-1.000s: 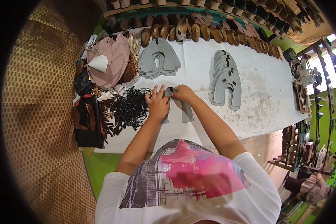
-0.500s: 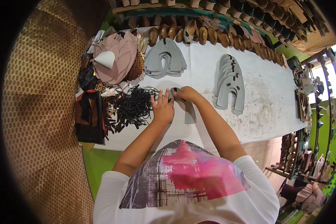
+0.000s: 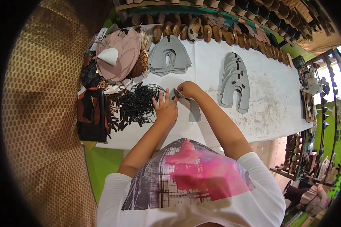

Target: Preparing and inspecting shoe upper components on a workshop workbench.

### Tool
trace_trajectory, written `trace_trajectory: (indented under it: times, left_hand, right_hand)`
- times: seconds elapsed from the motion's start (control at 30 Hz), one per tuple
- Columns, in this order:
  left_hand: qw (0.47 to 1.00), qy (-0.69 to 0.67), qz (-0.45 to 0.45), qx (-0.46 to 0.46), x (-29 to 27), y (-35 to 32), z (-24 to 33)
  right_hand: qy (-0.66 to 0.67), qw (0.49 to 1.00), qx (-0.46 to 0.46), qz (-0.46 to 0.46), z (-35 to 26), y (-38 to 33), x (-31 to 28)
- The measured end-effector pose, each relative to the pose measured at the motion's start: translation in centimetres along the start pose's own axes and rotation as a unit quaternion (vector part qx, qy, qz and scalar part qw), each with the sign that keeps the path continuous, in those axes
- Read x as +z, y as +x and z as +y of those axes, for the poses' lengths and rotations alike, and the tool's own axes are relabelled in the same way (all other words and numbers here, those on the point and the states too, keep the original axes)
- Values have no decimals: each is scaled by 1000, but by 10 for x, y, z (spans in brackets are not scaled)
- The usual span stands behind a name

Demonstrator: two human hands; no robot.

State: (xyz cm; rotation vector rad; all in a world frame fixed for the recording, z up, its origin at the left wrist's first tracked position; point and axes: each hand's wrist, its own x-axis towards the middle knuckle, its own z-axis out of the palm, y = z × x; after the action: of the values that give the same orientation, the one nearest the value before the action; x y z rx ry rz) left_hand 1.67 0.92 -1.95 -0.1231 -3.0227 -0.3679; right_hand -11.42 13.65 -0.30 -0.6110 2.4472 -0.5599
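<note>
Item one: your left hand (image 3: 165, 108) is lying flat on the white tabletop (image 3: 276, 102), fingers (image 3: 160, 99) spreading wide and gripping nothing, its fingertips pressing the left end of the grey cut-out piece (image 3: 191, 107).

Item two: your right hand (image 3: 188, 89) is curling over the top of that grey cut-out piece, fingers closing in a pinch on its upper edge.

Item three: the grey cut-out piece is sitting on the tabletop between your two hands, its long leg running down toward you.

Item four: a heap of black beaded strands (image 3: 139, 103) is lying just left of the grey piece, touching your left hand's side.

Item five: a stack of grey horseshoe-shaped cut-outs (image 3: 169, 56) is resting beyond the grey piece; a second grey stack (image 3: 235, 81) is lying to its right, well apart.

Item six: a pile of pink pieces (image 3: 119, 56) with a white cone (image 3: 108, 56) on top is sitting far left and beyond.

Item seven: a row of brown shoe forms (image 3: 206, 33) is lining the tabletop's far edge.
</note>
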Motion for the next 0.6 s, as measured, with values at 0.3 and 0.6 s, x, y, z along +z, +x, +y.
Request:
trace_trajectory:
  times: [0.3,0.6]
  left_hand:
    - [1000,10,0,-7,8,-6,0]
    - [996,55,-61,-45,8,-6,2]
  right_hand:
    - [-99,995,21,13,-12,-8,4]
    - [-90,994,-51,42,4,5,10]
